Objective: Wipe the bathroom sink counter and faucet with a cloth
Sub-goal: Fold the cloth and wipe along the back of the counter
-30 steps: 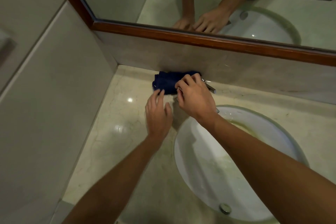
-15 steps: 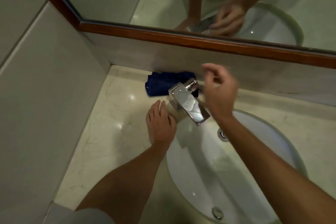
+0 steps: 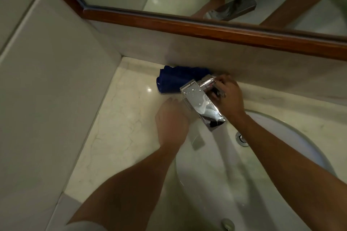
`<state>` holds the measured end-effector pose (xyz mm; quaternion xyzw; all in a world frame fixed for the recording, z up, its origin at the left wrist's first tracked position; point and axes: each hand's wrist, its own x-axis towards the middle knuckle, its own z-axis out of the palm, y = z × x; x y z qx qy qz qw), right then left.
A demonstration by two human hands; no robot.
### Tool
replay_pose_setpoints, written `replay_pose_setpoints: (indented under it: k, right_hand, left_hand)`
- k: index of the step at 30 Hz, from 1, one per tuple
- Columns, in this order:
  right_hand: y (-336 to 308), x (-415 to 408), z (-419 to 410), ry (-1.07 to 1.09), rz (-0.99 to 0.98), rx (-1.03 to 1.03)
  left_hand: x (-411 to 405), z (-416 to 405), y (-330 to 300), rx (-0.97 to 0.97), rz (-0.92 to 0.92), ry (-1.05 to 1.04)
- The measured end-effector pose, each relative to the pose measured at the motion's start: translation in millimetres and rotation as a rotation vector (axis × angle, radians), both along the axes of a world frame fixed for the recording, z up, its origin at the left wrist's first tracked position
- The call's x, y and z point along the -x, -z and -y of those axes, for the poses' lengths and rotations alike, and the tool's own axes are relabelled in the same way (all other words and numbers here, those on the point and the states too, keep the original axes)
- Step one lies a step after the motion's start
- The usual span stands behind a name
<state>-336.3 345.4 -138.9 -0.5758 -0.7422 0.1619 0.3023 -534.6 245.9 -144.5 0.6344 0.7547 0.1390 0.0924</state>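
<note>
A folded dark blue cloth (image 3: 178, 80) lies on the marble counter (image 3: 120, 118) against the back wall, just left of the chrome faucet (image 3: 201, 105). My right hand (image 3: 230, 97) is at the faucet's rear, its fingers curled round the small handle there. My left hand (image 3: 171, 124) rests flat on the counter beside the faucet's base, fingers pointing at the cloth but apart from it. The faucet spout reaches over the white oval basin (image 3: 281, 129).
A wood-framed mirror (image 3: 206, 28) runs above the backsplash and reflects my arms and the faucet. A tiled side wall (image 3: 47, 90) closes the counter on the left. The basin has an overflow hole (image 3: 241, 139) and a drain (image 3: 227, 224).
My right hand has dropped from above the faucet to its rear handle and curled round it. My left hand has stayed flat on the counter. The view has shifted slightly.
</note>
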Motion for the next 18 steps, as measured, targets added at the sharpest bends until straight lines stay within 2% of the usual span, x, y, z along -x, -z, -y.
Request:
replay_pose_setpoints:
  k: [7,12,15,18]
  right_hand:
    - [-2,-43,29,0.224,-0.002,-0.038]
    - [-21,-99,67,0.369,0.08,0.063]
    - [-51,-99,65,0.283,0.261,0.047]
    - [-60,-77,46,-0.066,0.357,-0.044]
  left_hand:
    - [2,0,-1,-0.004,0.012,0.005]
    - [2,0,-1,-0.005,0.015,0.013]
    - [2,1,-1,-0.001,0.017,0.015]
    - [2,1,0,-0.001,0.015,0.011]
